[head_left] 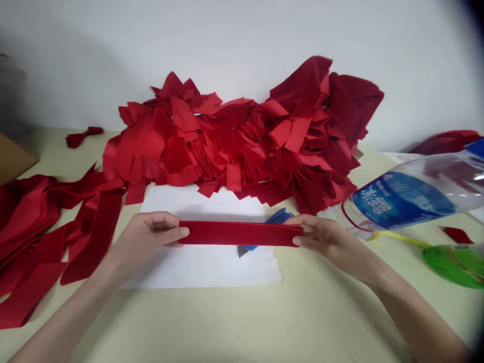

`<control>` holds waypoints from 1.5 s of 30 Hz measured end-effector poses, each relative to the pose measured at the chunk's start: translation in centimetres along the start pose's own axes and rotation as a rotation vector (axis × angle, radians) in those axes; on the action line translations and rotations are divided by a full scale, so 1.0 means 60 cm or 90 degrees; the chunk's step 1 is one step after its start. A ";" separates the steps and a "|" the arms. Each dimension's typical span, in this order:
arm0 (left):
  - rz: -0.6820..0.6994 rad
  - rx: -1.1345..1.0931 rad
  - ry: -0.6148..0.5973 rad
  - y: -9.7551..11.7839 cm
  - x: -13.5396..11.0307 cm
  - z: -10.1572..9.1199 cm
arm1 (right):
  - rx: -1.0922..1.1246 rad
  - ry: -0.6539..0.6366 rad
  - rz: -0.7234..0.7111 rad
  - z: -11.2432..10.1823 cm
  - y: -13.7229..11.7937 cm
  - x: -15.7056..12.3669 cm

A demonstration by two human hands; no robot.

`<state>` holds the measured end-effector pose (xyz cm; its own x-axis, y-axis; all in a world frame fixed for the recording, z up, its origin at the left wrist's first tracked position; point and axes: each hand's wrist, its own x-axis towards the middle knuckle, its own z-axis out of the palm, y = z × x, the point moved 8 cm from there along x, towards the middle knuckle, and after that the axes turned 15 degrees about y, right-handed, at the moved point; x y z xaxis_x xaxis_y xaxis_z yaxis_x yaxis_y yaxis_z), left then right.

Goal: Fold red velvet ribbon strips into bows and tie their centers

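My left hand [149,237] pinches one end of a folded strip of red velvet ribbon [240,233], and my right hand [321,239] pinches its other end. The strip is held taut and level just above a white paper sheet [200,269]. Under the strip lies a pair of blue-handled scissors [278,218], partly hidden; its grey blade tip [242,250] shows below the strip. Behind the paper rises a large heap of cut red ribbon pieces [234,141].
Long red ribbon strips [34,227] lie at the left of the cream table [242,322]. A clear plastic water bottle [408,196] lies at the right, near a green round object [456,264]. A white wall stands behind, and a cardboard edge [15,159] shows at far left.
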<state>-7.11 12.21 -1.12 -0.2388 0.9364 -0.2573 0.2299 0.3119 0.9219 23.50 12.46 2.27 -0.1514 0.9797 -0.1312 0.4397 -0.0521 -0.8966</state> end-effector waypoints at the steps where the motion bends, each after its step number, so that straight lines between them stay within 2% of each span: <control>1: -0.004 0.000 -0.007 0.000 -0.002 0.002 | -0.001 0.003 0.005 -0.002 0.002 0.002; 5: -0.027 -0.016 -0.036 0.004 -0.010 0.012 | 0.008 0.010 0.052 -0.011 0.018 0.007; 8: -0.026 -0.026 -0.027 0.005 -0.009 0.011 | 0.024 0.018 0.079 -0.018 0.027 0.007; 16: -0.005 -0.014 0.002 0.000 -0.005 0.001 | 0.081 0.081 0.085 -0.024 0.031 0.009; 20: -0.010 -0.009 0.007 -0.005 -0.002 -0.002 | 0.047 0.141 0.056 -0.034 0.034 0.009; 24: -0.017 0.000 0.008 -0.012 0.003 -0.006 | 0.019 0.158 0.040 -0.038 0.034 0.009; 31: -0.037 -0.022 0.002 0.001 -0.006 0.000 | 0.064 0.202 0.081 -0.042 0.035 0.010; 40: -0.053 -0.031 -0.002 0.002 -0.010 0.003 | 0.082 0.181 0.077 -0.038 0.030 0.008; 45: -0.025 -0.022 0.007 0.007 -0.006 -0.001 | 0.213 0.141 0.102 -0.031 0.028 0.005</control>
<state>-7.00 11.99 -0.60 -0.2575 0.9214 -0.2911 0.1877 0.3432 0.9203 25.84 13.02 1.54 0.1049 0.9702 -0.2185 0.1255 -0.2308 -0.9649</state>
